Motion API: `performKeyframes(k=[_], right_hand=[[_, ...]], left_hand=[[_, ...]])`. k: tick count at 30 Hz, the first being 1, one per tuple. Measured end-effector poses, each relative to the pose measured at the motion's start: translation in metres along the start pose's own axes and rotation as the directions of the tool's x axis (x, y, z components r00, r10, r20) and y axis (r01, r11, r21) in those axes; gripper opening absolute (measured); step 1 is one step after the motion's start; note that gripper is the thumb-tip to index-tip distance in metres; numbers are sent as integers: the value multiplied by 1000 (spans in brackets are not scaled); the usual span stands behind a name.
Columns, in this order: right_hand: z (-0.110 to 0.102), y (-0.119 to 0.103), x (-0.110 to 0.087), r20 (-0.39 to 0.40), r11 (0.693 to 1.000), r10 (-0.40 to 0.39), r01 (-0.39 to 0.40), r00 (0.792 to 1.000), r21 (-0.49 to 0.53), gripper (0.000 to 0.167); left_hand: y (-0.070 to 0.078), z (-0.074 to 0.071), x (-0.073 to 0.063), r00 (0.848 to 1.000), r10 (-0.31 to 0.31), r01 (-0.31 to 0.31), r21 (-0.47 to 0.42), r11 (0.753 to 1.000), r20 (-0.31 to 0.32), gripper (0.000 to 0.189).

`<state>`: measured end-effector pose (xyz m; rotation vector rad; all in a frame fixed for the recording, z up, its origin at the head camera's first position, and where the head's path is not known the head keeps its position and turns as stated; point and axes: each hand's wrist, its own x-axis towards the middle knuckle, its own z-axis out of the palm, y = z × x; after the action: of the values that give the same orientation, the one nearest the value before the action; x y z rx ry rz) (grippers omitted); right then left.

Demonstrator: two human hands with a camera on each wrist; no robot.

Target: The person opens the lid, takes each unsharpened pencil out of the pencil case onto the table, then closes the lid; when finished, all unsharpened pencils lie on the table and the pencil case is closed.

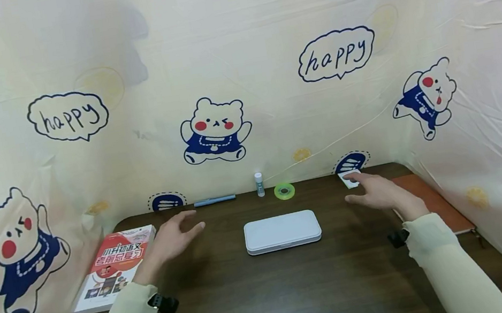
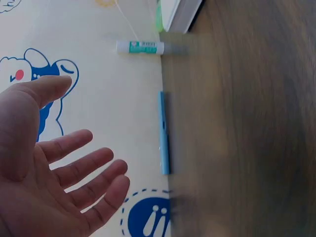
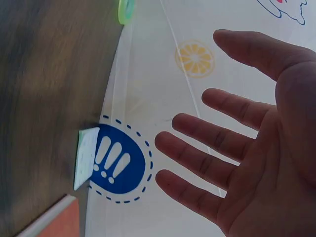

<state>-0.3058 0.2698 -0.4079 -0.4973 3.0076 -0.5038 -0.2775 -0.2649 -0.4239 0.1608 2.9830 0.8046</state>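
Observation:
My left hand (image 1: 172,242) hovers above the table's left side, fingers spread and relaxed, holding nothing. Closest to it are a red and white book (image 1: 114,269) and a blue pen (image 1: 215,201) at the back edge. On the right, my right hand (image 1: 380,192) is also raised with loose, extended fingers and nothing in them. Below and behind its fingertips lies a small white pad (image 3: 86,158), partly covered in the head view. A brown notebook (image 1: 433,199) sits beyond that wrist. Between the hands rests a white pencil case (image 1: 282,232), its lid closed.
Along the back edge stand a glue stick (image 1: 259,184) and a roll of green tape (image 1: 284,191). The dark wooden table (image 1: 272,299) meets a pale curtain (image 1: 260,57) printed with bears at the back and sides.

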Motion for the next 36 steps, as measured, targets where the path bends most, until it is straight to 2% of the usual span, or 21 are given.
performKeyframes(k=[5,16,23,28,36], right_hand=[[5,-5,2,15,998,4,-5,1000,67,65],[26,-13,7,-1,984,-99,98,995,150,55],[39,-27,12,41,971,-91,80,995,226,54],[50,-34,19,44,969,-139,126,989,214,51],[67,-48,28,63,970,-184,171,981,171,51]], left_hand=[[3,7,2,1000,18,-17,-138,990,1,67],[9,37,6,1000,0,-2,-270,963,-7,60],[19,57,5,1000,26,-27,-324,946,-8,62],[27,68,7,1000,18,-23,-352,936,-17,65],[42,89,11,999,43,-43,-319,947,-6,67]])
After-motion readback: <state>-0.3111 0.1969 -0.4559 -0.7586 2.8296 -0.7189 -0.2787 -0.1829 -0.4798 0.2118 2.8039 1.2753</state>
